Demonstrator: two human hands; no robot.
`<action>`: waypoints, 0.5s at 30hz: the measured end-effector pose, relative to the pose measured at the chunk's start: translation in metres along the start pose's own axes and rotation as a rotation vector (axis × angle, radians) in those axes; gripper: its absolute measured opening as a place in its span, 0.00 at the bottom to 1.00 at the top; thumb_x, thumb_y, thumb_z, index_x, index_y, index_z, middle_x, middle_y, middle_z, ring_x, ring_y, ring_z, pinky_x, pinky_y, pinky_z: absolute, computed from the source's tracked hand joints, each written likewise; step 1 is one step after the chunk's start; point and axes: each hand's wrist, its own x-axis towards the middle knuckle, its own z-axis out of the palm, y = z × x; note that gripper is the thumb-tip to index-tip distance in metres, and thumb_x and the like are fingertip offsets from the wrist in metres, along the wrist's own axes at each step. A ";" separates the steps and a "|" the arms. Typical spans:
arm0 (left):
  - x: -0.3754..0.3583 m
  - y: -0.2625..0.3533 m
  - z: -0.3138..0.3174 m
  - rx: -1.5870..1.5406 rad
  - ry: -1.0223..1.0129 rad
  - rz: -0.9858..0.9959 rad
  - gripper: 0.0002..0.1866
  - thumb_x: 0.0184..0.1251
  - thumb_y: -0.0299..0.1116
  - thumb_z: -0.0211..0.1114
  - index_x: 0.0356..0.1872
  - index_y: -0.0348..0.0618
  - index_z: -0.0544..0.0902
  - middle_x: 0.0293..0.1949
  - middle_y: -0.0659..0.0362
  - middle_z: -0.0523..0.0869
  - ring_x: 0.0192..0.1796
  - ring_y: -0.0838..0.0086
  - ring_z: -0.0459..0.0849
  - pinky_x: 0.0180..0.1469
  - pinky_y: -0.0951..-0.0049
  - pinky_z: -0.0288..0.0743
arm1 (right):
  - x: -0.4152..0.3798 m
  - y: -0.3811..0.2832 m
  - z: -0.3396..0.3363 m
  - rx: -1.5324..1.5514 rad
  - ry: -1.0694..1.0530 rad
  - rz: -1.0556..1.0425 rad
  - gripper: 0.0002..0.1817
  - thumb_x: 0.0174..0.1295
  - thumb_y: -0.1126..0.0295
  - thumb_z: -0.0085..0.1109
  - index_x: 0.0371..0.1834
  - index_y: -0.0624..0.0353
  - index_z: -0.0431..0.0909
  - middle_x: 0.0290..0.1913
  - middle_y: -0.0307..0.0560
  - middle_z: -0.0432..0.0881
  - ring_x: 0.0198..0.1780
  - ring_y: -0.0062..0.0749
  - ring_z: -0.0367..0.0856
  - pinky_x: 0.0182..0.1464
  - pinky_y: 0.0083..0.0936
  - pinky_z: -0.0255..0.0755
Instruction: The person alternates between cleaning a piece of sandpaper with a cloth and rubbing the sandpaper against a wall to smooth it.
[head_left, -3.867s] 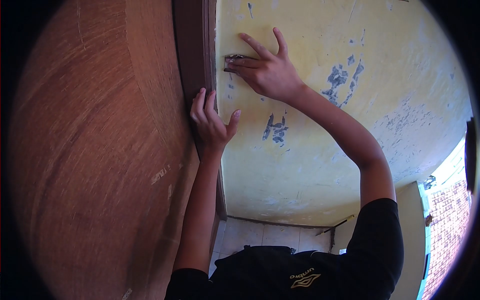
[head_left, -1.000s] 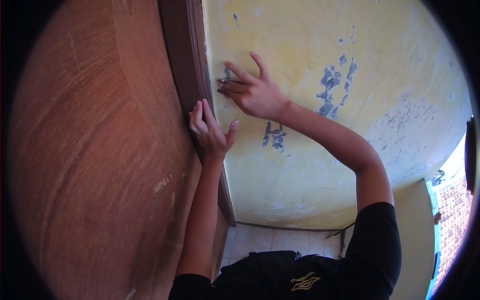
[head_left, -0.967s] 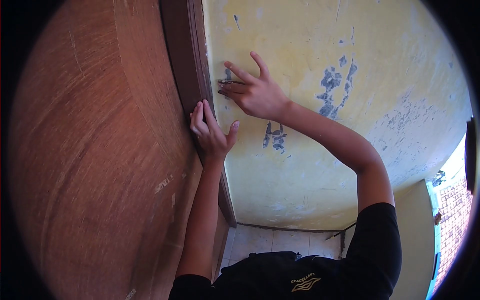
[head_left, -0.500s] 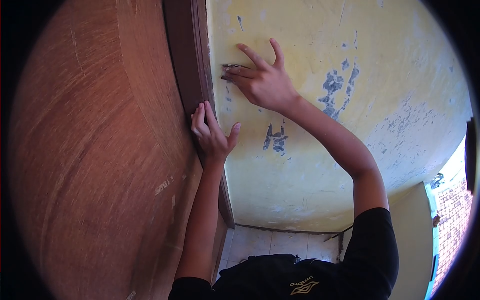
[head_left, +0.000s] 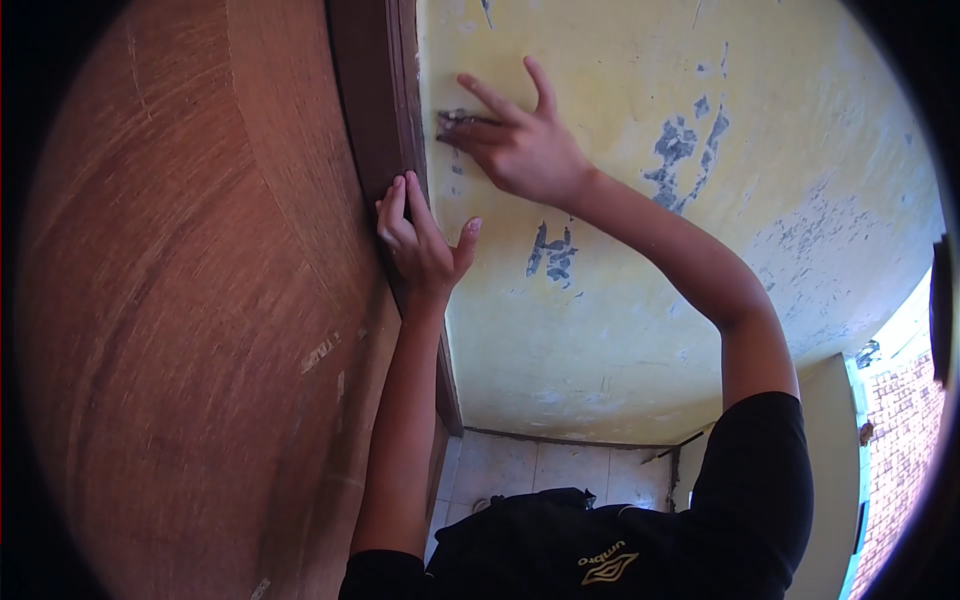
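My right hand (head_left: 525,140) is at the yellow wall (head_left: 590,350), near the door frame. Its thumb and lower fingers close on a small, thin dark object (head_left: 462,122) held against the wall, while two fingers stick up and out. What the object is cannot be made out. My left hand (head_left: 425,240) rests on the dark brown door frame (head_left: 372,90), fingertips on the wood and thumb spread apart, holding nothing. Grey patches of peeled paint (head_left: 675,142) mark the wall right of my right hand.
A large brown wooden door (head_left: 190,300) fills the left side. White floor tiles (head_left: 570,468) lie below the wall. At the lower right, a light blue-edged opening (head_left: 855,480) shows a brick-patterned surface (head_left: 905,430) outside.
The view has shifted slightly. My right hand sits a little higher and further left in view, still with the small object. My left hand stays on the frame.
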 end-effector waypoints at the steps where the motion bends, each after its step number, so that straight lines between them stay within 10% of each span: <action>1: -0.001 0.000 0.000 -0.006 0.001 -0.004 0.55 0.76 0.73 0.57 0.83 0.27 0.65 0.78 0.40 0.65 0.78 0.45 0.62 0.83 0.37 0.55 | -0.007 -0.010 0.006 -0.017 -0.051 -0.106 0.13 0.68 0.58 0.66 0.50 0.28 0.96 0.57 0.09 0.91 0.86 0.28 0.63 0.84 0.82 0.40; 15: -0.001 0.000 -0.001 0.000 -0.001 0.013 0.55 0.77 0.72 0.58 0.83 0.26 0.65 0.78 0.41 0.65 0.78 0.46 0.62 0.83 0.37 0.55 | 0.015 0.021 -0.016 0.014 0.007 0.033 0.13 0.68 0.58 0.66 0.52 0.29 0.96 0.58 0.09 0.91 0.87 0.26 0.60 0.84 0.85 0.34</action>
